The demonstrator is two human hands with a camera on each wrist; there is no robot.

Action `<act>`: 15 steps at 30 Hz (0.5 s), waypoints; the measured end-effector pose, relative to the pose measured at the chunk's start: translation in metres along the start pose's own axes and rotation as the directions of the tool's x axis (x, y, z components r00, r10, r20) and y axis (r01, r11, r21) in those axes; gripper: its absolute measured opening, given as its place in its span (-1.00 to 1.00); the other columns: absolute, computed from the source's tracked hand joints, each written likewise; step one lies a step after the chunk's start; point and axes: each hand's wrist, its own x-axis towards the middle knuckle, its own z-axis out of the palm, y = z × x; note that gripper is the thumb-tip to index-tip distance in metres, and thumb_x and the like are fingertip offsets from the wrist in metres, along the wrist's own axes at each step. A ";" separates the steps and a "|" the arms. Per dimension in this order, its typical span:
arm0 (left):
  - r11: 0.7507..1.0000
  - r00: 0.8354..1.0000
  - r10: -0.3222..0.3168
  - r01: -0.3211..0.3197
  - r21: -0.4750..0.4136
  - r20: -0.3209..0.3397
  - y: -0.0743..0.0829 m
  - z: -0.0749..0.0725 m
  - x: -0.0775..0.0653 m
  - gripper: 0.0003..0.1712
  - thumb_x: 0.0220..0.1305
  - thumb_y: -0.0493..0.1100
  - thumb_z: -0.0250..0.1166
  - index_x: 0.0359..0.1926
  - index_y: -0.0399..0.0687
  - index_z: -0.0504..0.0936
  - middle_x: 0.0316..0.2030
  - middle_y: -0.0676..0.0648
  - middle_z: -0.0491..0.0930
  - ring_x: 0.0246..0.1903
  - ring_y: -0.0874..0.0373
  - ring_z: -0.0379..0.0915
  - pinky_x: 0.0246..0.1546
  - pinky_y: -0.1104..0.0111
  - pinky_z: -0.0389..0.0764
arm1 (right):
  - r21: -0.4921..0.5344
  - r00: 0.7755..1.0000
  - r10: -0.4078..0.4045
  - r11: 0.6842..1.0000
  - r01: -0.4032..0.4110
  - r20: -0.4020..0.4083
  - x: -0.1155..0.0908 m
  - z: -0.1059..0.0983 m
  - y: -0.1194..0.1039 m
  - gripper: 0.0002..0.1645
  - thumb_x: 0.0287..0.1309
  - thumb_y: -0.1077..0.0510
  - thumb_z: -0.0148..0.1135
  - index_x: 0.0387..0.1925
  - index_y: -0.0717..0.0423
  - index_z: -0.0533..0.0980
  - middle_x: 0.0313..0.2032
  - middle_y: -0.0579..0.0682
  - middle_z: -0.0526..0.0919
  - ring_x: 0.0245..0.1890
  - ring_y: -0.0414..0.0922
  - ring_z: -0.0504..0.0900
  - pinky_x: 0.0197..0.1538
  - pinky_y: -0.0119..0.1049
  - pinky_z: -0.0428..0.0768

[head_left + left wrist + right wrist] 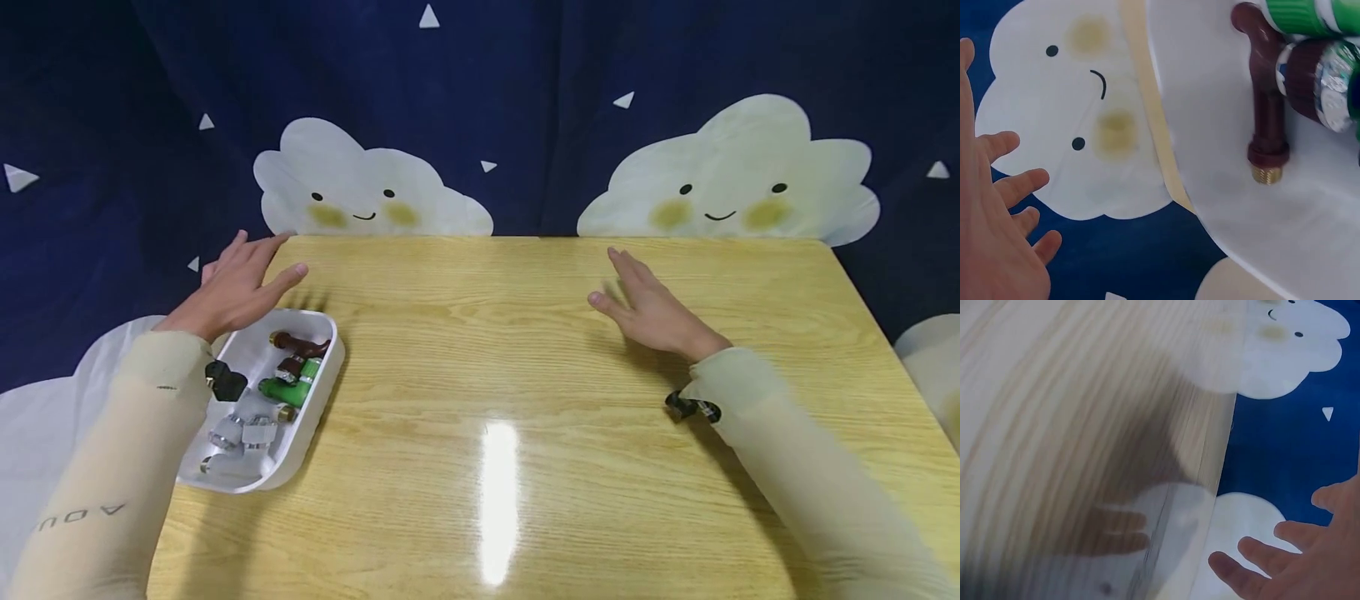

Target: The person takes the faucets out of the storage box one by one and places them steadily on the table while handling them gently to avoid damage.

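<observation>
My left hand (238,285) hovers over the far left end of a white tray (333,354), fingers spread, holding nothing. Inside the tray lie a dark brown pipe-like piece (1267,94) with a brass threaded end, a brown cap-like piece (1307,81) with a silvery end, and green pieces (283,392). Several whitish pieces (258,433) with silvery bands fill its near half. To the right, my right hand (654,312) is held above the wooden table (465,350), its fingers extended and nothing in it; its shadow falls on the wood.
The tray stands at the table's left side. A dark blue curtain (525,100) with smiling white clouds (360,179) hangs beyond the far edge. Each wrist wears a small black camera, with the left one (225,382) overlapping the tray in the head view.
</observation>
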 end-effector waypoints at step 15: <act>0.994 0.990 -0.105 0.105 0.006 0.089 -0.023 0.004 -0.021 0.06 0.49 0.49 -0.24 0.67 -0.07 -0.29 0.62 -0.44 -0.29 0.62 -0.43 -0.55 0.40 -0.50 -0.32 | 0.084 0.996 -0.081 0.993 0.084 -0.047 0.018 0.027 -0.021 0.00 0.47 -0.45 -0.16 0.65 -0.33 -0.37 0.68 0.05 -0.23 0.69 0.17 -0.14 0.61 0.28 0.01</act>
